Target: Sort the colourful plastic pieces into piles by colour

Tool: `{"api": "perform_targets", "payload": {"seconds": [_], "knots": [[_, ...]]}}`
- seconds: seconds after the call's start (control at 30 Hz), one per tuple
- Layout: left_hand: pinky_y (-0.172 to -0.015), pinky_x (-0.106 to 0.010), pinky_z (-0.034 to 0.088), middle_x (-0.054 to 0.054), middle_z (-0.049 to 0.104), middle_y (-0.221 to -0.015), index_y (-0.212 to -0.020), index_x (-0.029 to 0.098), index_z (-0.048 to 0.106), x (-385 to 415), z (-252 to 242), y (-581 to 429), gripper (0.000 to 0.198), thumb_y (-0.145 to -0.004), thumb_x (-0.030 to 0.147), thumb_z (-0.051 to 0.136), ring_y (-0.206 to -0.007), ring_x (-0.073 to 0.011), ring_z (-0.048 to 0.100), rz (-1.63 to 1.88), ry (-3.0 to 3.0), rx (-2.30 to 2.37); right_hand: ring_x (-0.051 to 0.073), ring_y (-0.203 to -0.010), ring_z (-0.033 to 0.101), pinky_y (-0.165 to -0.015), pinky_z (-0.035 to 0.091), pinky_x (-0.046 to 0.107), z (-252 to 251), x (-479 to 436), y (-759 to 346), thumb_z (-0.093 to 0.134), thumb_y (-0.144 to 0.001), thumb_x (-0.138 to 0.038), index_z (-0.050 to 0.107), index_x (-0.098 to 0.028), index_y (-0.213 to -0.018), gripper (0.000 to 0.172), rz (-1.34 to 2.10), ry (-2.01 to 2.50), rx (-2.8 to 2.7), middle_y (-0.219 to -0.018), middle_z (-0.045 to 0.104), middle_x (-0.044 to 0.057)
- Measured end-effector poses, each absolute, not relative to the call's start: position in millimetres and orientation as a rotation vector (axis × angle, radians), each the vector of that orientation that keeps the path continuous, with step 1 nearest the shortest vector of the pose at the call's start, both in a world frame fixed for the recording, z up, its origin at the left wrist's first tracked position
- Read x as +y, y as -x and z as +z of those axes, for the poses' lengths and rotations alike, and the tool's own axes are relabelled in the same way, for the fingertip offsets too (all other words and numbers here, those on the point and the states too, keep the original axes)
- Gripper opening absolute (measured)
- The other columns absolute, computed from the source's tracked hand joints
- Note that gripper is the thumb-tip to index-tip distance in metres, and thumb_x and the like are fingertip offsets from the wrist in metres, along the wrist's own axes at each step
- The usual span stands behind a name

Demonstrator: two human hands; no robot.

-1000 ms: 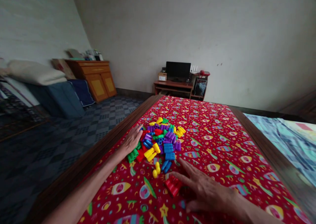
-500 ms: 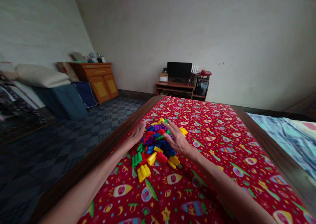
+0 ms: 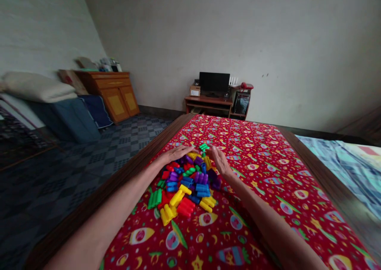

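A loose heap of plastic building blocks [image 3: 187, 180] in red, blue, green, yellow and purple lies on a red patterned cloth [image 3: 253, 218]. My left hand [image 3: 177, 154] curves around the far left edge of the heap, its fingers stretched out and pointing right. At the far right edge is my right hand [image 3: 219, 159], fingers extended forward and holding nothing. Between the fingertips of both hands, at the far end, sits a green block [image 3: 204, 147]. A red block [image 3: 186, 207] and a yellow block [image 3: 168, 214] lie at the near side.
The cloth covers a table with a dark wooden edge [image 3: 125, 184]. Beyond it stands a desk [image 3: 208, 100] with a monitor [image 3: 214, 83]. An orange-brown cabinet [image 3: 116, 99] is at the left, and a blue checked cloth [image 3: 324, 159] lies at the right.
Both hands have moved around the far side of the heap, the left forward and right, the right off the blocks to their right edge. The heap has shifted slightly nearer and spread out.
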State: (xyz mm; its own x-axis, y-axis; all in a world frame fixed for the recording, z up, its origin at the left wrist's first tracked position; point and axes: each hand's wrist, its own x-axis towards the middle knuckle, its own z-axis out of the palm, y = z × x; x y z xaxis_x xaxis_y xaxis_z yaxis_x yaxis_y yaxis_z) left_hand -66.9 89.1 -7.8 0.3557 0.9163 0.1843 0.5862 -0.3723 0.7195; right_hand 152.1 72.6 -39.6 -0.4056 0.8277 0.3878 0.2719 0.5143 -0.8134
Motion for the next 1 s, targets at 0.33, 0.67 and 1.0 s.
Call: {"api": "perform_targets", "payload": {"seconds": [0.33,0.67,1.0], "knots": [[-0.118,-0.047,0.023,-0.012,0.044,-0.149,-0.142,0.015,0.046,-17.4,-36.5,118.9,0.079,-0.09,0.069,0.022,-0.141,-0.0286,0.034,0.921,-2.084,1.743,0.029,-0.116,0.059,-0.097,0.047,0.045,-39.9,60.3,-196.3,0.028,-0.094,-0.063,0.058,-0.021,-0.131,0.064,0.792,1.092,-1.992,-0.119,0.067,0.012],[-0.118,-0.044,0.024,-0.01,0.042,-0.151,-0.145,0.018,0.039,-23.8,-39.1,53.1,0.071,-0.092,0.063,0.023,-0.141,-0.0256,0.034,0.992,-1.906,1.503,0.031,-0.101,0.066,-0.085,0.053,0.042,-38.7,26.8,-304.7,0.032,-0.092,-0.063,0.061,-0.012,-0.125,0.068,0.596,1.332,-1.833,-0.098,0.072,0.016],[-0.113,-0.041,0.034,-0.005,0.057,-0.139,-0.13,0.022,0.058,-6.8,-37.0,-27.5,0.061,-0.096,0.06,0.025,-0.133,-0.0265,0.047,0.962,-1.955,1.081,0.026,-0.078,0.069,-0.072,0.056,0.038,-71.5,32.3,-340.8,0.043,-0.075,-0.08,0.069,-0.012,-0.1,0.077,0.773,1.308,-1.326,-0.089,0.074,0.014]]}}
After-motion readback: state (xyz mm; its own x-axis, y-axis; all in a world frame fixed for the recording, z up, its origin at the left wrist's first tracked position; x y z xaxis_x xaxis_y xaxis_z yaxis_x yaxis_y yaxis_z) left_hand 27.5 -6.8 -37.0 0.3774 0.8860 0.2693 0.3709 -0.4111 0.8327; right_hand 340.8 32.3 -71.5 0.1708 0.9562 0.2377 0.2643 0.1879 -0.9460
